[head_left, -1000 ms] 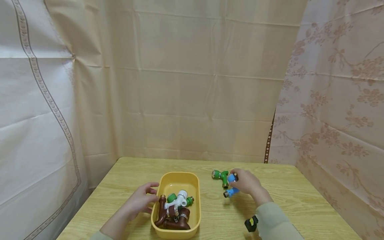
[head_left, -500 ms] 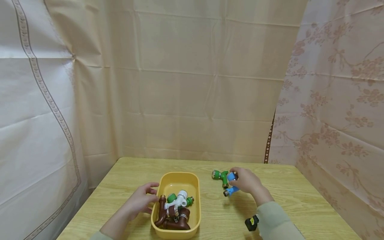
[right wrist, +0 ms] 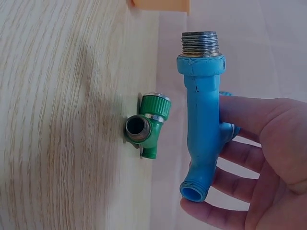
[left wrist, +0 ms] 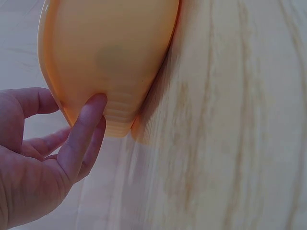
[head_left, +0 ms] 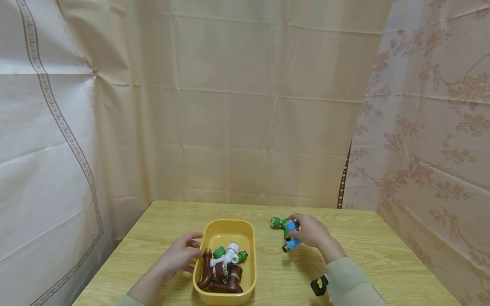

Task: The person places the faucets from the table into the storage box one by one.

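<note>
My right hand holds a blue branched pipe fitting above the table. Its metal threaded end points up in the right wrist view, with my fingers behind its lower part. Just beyond it, a green branched pipe fitting lies on the table, partly covered by the blue one in the head view. My left hand rests against the left side of a yellow plastic tub, its fingertips touching the outer wall. Inside the tub lie brown pipe fittings, a white one and green parts.
A small black object with a yellow mark is at the right wrist. Light wood-grain tabletop lies beneath everything. Beige curtains hang behind, and patterned cloth hangs along the right.
My right hand has shifted slightly left with the blue pipe fitting, which now overlaps the green one in the head view. The left hand and tub have stayed still.
</note>
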The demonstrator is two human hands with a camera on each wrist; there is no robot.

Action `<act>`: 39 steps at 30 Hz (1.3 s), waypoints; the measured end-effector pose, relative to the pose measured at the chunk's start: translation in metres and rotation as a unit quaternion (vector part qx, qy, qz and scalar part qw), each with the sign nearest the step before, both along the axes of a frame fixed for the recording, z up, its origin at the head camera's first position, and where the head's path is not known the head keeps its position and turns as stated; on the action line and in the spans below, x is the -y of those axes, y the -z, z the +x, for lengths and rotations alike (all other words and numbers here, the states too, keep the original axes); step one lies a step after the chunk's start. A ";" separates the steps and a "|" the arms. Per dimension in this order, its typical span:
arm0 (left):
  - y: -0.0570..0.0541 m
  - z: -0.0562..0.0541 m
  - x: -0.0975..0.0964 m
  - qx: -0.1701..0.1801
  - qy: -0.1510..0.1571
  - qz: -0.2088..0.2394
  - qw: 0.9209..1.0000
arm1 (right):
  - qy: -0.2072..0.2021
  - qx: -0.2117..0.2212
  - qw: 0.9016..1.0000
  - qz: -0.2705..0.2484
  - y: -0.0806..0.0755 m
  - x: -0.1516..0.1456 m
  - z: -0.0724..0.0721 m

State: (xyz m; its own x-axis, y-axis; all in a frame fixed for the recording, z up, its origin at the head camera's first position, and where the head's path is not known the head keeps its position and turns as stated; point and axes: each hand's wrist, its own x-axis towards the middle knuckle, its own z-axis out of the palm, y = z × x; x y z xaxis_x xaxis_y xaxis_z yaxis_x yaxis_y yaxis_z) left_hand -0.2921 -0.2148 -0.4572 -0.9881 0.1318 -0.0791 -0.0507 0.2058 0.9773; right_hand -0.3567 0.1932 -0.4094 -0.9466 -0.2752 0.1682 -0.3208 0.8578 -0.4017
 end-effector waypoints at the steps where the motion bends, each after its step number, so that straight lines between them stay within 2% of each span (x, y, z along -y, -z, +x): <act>1: 0.000 0.000 0.000 0.000 0.000 0.000 1.000 | -0.003 0.000 1.000 -0.001 0.000 0.001 0.000; 22: -0.001 0.001 0.000 -0.004 0.004 0.001 1.000 | -0.051 -0.031 0.998 -0.033 -0.003 0.023 -0.002; 39: -0.002 0.002 0.001 -0.003 0.007 0.006 1.000 | -0.103 -0.037 0.993 -0.051 -0.004 0.042 0.001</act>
State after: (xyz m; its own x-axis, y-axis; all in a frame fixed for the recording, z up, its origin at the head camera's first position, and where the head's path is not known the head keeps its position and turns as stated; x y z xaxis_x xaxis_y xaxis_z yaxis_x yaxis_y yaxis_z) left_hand -0.2905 -0.2155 -0.4555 -0.9868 0.1460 -0.0707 -0.0415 0.1943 0.9801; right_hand -0.3555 0.1517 -0.4053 -0.8559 -0.4400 0.2715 -0.5171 0.7266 -0.4524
